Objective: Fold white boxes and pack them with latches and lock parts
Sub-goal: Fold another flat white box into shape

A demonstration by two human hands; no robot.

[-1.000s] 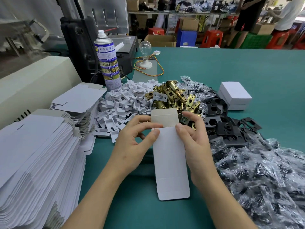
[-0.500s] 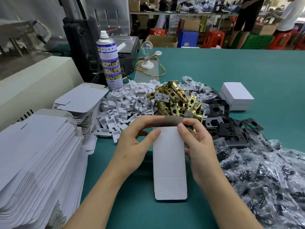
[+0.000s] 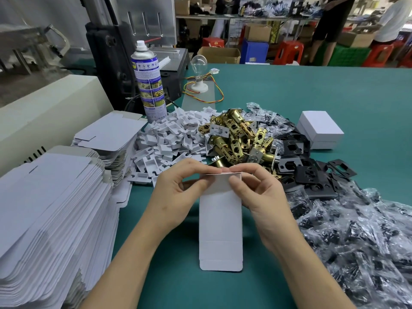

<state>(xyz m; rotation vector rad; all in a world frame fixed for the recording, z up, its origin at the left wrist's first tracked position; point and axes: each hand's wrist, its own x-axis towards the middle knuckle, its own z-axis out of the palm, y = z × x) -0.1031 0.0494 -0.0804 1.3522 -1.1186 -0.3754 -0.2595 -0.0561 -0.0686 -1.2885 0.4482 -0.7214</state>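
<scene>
Both hands hold one unfolded white box (image 3: 220,221) at the middle of the green bench (image 3: 312,92). The box stands long-ways, with its far flap bent over and its near flap pointing to six o'clock, low over the bench. The left hand (image 3: 178,195) pinches the far left corner, thumb on the front face and forefinger curled along the bent flap. The right hand (image 3: 263,197) pinches the far right corner the same way, thumb on the face and fingers curled over the fold.

At twelve o'clock from the box lies a heap of brass latches (image 3: 238,139). At eleven o'clock is a heap of small white plastic inserts (image 3: 169,141). Black strike plates (image 3: 305,172) lie at two o'clock, and clear bags of dark parts (image 3: 361,237) spread from three to four o'clock. A finished white box (image 3: 320,129) sits closed at one o'clock, beyond the plates. Stacks of flat box blanks (image 3: 44,208) fill the nine o'clock side. A spray can (image 3: 148,83) stands upright beyond the inserts, and a clear light bulb (image 3: 199,63) on a white base is just to its right.
</scene>
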